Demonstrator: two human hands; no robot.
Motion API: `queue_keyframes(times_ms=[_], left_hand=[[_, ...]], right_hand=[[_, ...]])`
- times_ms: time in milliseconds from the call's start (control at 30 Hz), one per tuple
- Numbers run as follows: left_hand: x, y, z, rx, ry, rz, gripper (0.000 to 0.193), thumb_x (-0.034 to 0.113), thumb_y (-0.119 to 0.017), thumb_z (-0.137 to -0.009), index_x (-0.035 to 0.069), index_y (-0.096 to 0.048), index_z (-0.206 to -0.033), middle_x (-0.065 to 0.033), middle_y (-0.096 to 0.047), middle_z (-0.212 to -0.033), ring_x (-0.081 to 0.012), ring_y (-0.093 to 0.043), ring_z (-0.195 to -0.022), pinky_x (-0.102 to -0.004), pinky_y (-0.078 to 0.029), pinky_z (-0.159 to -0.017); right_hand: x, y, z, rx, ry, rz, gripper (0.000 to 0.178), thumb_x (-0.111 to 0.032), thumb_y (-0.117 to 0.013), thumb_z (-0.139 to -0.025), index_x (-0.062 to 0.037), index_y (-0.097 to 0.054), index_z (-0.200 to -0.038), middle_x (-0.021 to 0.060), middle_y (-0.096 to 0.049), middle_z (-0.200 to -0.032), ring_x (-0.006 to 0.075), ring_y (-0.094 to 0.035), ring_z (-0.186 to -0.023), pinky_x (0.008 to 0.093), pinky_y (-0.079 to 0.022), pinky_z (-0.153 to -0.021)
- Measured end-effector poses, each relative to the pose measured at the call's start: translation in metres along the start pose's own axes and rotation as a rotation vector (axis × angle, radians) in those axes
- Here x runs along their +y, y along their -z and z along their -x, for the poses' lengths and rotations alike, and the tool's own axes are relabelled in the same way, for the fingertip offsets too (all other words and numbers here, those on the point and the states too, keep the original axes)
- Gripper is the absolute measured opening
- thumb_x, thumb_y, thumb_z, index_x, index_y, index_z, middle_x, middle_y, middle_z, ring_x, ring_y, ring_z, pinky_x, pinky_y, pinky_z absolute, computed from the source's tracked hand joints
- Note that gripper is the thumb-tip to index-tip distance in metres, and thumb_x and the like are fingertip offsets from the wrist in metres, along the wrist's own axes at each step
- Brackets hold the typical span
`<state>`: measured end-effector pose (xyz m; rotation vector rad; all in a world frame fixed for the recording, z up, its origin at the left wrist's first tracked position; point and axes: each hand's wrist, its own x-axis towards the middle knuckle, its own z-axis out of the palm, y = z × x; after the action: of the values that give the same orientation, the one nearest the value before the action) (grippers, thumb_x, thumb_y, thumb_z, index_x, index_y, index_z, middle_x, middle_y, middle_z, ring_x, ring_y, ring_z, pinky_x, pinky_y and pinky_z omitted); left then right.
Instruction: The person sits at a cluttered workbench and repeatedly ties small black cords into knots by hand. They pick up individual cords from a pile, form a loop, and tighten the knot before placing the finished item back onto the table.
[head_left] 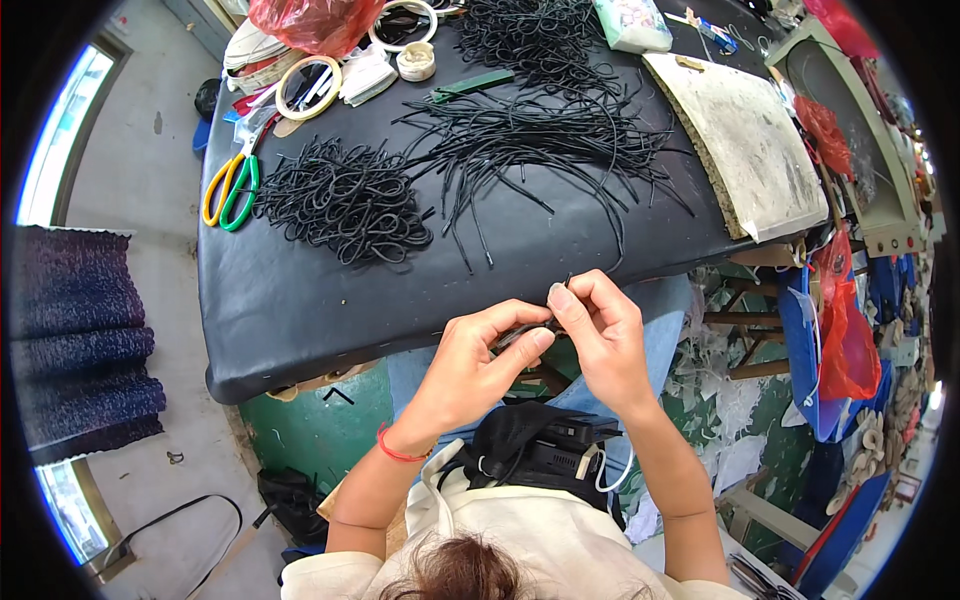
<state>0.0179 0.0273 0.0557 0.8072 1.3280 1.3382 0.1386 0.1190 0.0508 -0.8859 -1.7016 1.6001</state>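
My left hand (475, 365) and my right hand (610, 345) meet just off the near edge of the black-covered table (300, 310). Both are closed on a thin black cord (515, 335), with thumbs and fingertips pinched close together. Part of the cord is curled under my left fingers, and a short end pokes up by my right thumb. Ahead on the table lies a pile of looped black cords (345, 200). To its right, long loose black cord strands (540, 150) spread out, some ends pointing toward me.
Scissors (230, 190) with yellow and green handles lie at the left edge. Tape rolls (308, 88), a green strip (472, 86) and a red plastic bag (315, 22) are at the back. A pale worn board (740, 145) covers the right side; a blue bin (805, 350) stands beyond.
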Motion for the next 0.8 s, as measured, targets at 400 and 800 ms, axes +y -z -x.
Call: queue_keyframes(times_ms=[400,800], left_hand=[[-0.004,0.005,-0.002,-0.026,-0.019,0.057,0.018,0.016,-0.064,-0.084,-0.002,-0.061,-0.083,-0.0009,-0.060,-0.070,-0.0040,-0.052,-0.063,-0.0194,-0.043,-0.056],[-0.013,-0.026,-0.009,0.469,-0.668,-0.688,0.009,-0.001,-0.063,-0.074,-0.001,-0.058,-0.081,-0.0097,-0.056,-0.069,-0.0220,-0.051,-0.056,-0.0294,-0.039,-0.054]], right_hand=[[-0.011,0.000,0.000,-0.031,-0.134,-0.137,0.020,-0.017,-0.059,-0.087,-0.0025,-0.053,-0.075,-0.0054,-0.046,-0.063,0.0012,-0.038,-0.057,0.0193,-0.032,-0.049],[-0.007,-0.013,0.001,0.175,0.051,0.186,0.028,-0.017,-0.057,-0.088,-0.0043,-0.044,-0.066,-0.0055,-0.038,-0.054,0.0027,-0.036,-0.051,0.0205,-0.029,-0.043]])
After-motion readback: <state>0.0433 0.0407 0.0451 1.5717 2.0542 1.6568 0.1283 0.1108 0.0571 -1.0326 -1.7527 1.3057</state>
